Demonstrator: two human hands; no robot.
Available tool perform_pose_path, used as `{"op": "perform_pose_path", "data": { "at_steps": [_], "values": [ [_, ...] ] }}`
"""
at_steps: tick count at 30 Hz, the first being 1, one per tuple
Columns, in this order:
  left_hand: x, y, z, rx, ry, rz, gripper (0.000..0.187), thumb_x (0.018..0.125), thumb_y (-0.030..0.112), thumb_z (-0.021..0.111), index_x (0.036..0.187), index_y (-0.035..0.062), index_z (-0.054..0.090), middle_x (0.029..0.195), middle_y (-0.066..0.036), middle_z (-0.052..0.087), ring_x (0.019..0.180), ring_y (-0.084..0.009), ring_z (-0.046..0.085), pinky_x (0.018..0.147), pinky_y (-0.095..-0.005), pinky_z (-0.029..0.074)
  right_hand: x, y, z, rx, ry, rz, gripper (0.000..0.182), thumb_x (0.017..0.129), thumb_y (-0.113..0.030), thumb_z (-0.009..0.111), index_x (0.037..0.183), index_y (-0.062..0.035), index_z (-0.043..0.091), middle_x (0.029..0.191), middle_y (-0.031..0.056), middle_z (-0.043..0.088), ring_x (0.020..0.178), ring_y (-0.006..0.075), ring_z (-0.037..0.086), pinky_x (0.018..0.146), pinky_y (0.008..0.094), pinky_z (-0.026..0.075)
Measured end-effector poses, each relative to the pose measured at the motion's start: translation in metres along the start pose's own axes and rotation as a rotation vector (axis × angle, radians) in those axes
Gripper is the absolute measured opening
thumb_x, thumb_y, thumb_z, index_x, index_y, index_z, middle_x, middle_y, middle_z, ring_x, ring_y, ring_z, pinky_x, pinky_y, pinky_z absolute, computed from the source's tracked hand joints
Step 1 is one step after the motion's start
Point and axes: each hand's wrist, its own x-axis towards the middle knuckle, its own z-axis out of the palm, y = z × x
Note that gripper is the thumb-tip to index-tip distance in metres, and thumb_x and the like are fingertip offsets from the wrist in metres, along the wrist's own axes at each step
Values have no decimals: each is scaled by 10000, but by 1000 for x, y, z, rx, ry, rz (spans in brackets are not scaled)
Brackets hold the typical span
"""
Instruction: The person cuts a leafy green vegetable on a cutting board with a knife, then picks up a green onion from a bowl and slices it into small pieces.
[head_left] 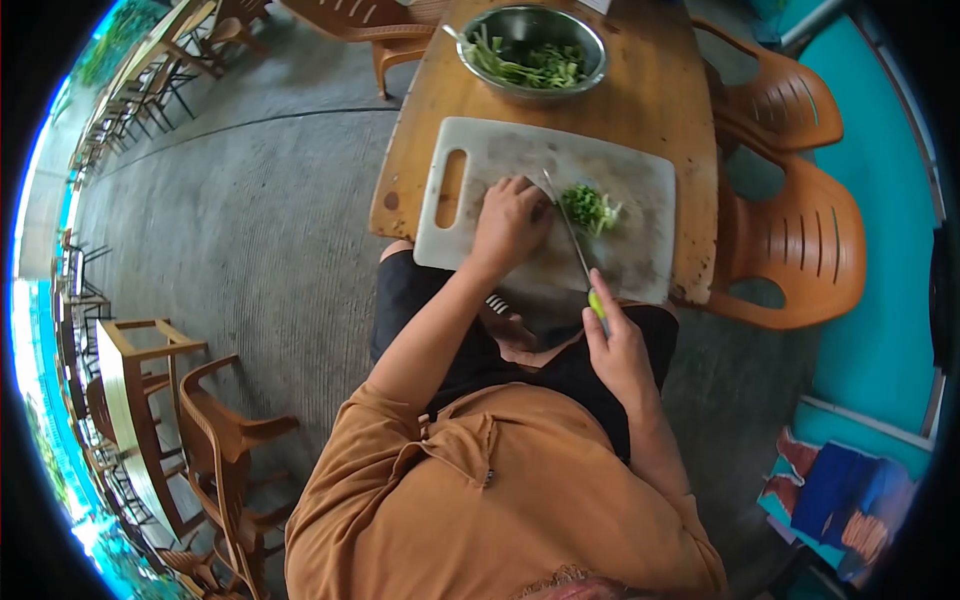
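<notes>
A white cutting board (640, 180) with a slot handle lies on the wooden table, its surface stained. My right hand (618, 350) is closed round the green handle of a kitchen knife (572, 228), whose blade points away from me across the board. Just right of the blade sits a small pile of chopped green leaves (592, 208), with paler pieces at its edge. On the other side of the blade, my left hand (512, 220) rests on the board with curled fingers. Whatever is under those fingers is hidden from view.
A steel bowl (535, 94) holding cut leafy greens stands beyond the board on the wooden table (660, 80). Orange plastic chairs (800, 235) flank the table's right side, and another chair (385, 35) is at the far left. A wooden chair (225, 440) stands at lower left.
</notes>
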Motion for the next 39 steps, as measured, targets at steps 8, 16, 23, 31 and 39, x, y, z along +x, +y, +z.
{"op": "perform_pose_path", "data": {
  "at_steps": [8,16,23,31,39],
  "values": [
    [4,2,-7,21,-74,-22,116,848,96,819,902,33,736,961,-128,698,960,-378,650,887,-479,541,0,4,-4,34,-5,6,554,1131,-174,592,1659,-103,438,1492,282,634,1356,463,629,1061,487,574],
    [5,2,-7,-1,-124,-73,101,846,110,804,920,55,763,1001,-118,693,1024,-369,646,928,-487,532,-1,-2,-10,31,-14,-1,543,1131,-163,583,1651,-90,444,1448,289,659,1314,469,654,1025,491,591],
    [3,1,-7,-4,-118,-76,101,841,101,795,933,61,779,1010,-114,697,1037,-364,648,942,-476,532,0,0,-8,25,-31,32,545,1124,-154,582,1649,-99,443,1342,339,686,1231,505,676,966,516,605],
    [3,3,-8,-16,-109,-68,116,829,80,763,941,52,776,1024,-122,693,1038,-362,644,950,-476,527,16,3,14,-112,46,-30,583,1106,-165,587,1662,-143,413,1195,334,729,1054,528,716,850,562,611],
    [-2,8,-1,68,-39,-61,84,875,128,793,934,73,768,1006,-99,695,1000,-345,643,931,-474,515,-1,11,10,-58,79,-38,568,1105,-152,591,1652,-129,438,1201,341,728,1082,523,713,879,546,612]
  ]
}}
